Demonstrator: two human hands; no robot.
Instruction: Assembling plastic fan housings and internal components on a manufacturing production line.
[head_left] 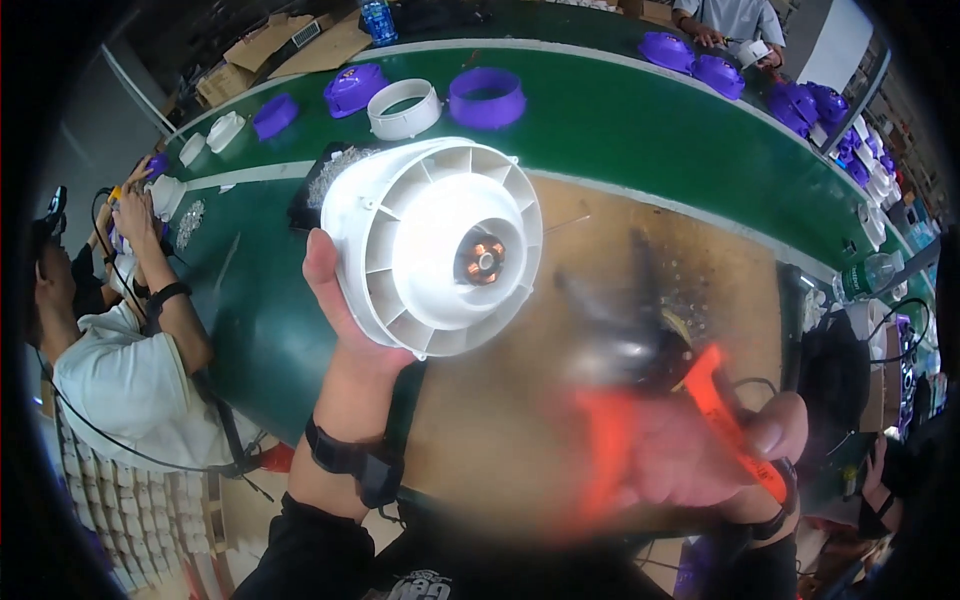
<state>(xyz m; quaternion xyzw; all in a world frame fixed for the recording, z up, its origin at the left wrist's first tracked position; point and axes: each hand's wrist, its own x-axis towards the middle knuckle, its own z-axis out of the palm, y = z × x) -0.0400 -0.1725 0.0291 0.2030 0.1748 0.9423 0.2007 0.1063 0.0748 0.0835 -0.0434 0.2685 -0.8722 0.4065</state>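
My left hand grips a round white plastic fan housing from its left side and underneath, thumb up along its outer wall. The housing is tilted with its face toward me. Radial ribs ring a domed centre, and a copper-wound motor core sits in the centre hole. On the right, my right hand is closed around a hand tool with orange handles, most like pliers. Its dark head is smeared by motion and points up and left, apart from the housing.
A brown work board lies beneath my hands. Across the green bench stand a white ring, a purple ring and several purple housings. Small clear parts fill a black tray behind the housing. Co-workers sit left and far right.
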